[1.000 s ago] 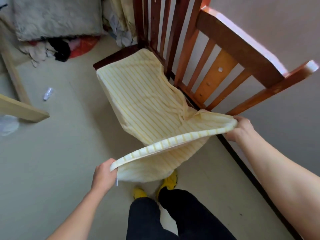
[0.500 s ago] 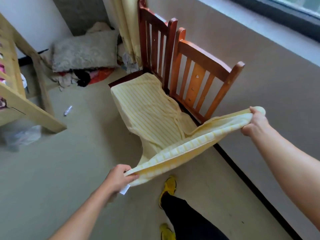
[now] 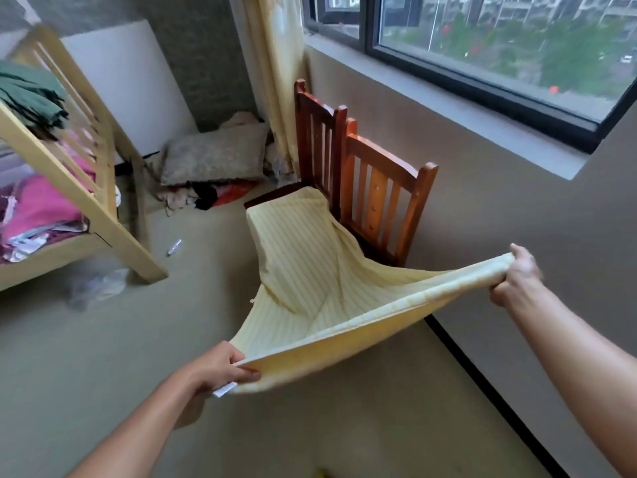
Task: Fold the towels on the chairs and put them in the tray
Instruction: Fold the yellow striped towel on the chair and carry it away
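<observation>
A pale yellow striped towel (image 3: 303,270) stretches from the seats of two dark wooden chairs (image 3: 379,188) toward me. My left hand (image 3: 217,369) pinches its near left corner, where a white label hangs. My right hand (image 3: 517,277) grips the near right corner, raised out to the right near the wall. The near edge is pulled taut between both hands, while the far end still lies on the chair seats. No tray is in view.
A light wooden bed frame (image 3: 86,208) with pink bedding and green cloth stands at the left. A grey pillow (image 3: 213,157) and a clothes pile lie in the far corner by the curtain (image 3: 279,63). A small bottle (image 3: 174,247) and plastic bag (image 3: 100,288) lie on the floor.
I have stepped back and the view has risen, bringing in the window and the bed. Both hands have pulled the towel's near edge farther from the chairs and stretched it wider.
</observation>
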`<state>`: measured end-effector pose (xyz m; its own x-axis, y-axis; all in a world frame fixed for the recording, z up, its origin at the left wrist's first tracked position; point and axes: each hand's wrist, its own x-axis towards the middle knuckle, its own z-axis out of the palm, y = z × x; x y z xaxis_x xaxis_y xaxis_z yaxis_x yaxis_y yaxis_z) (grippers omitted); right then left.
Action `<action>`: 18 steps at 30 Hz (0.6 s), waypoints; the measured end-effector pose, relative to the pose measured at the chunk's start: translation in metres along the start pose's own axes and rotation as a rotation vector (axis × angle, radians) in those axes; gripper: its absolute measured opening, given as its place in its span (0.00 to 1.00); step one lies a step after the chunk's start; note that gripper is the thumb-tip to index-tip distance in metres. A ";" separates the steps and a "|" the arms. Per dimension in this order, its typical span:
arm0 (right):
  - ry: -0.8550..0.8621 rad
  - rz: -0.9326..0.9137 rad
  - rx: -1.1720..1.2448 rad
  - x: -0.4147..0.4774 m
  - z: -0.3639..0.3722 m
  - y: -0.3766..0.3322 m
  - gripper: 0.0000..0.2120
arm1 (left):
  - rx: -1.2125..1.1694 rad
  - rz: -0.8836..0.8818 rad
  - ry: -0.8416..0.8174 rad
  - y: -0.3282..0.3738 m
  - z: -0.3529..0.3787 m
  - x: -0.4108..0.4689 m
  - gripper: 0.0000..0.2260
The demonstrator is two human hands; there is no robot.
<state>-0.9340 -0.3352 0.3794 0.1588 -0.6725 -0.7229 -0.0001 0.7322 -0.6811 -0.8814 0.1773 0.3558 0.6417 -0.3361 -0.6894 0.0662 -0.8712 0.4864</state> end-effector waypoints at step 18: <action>-0.056 -0.150 -0.121 0.001 -0.077 -0.031 0.13 | 0.121 -0.250 -0.053 0.024 0.104 -0.055 0.17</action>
<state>-1.0096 -0.3664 0.3908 0.2202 -0.7637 -0.6068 -0.0901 0.6035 -0.7922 -0.9948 0.1380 0.3497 0.5757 -0.1209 -0.8087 0.1238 -0.9647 0.2324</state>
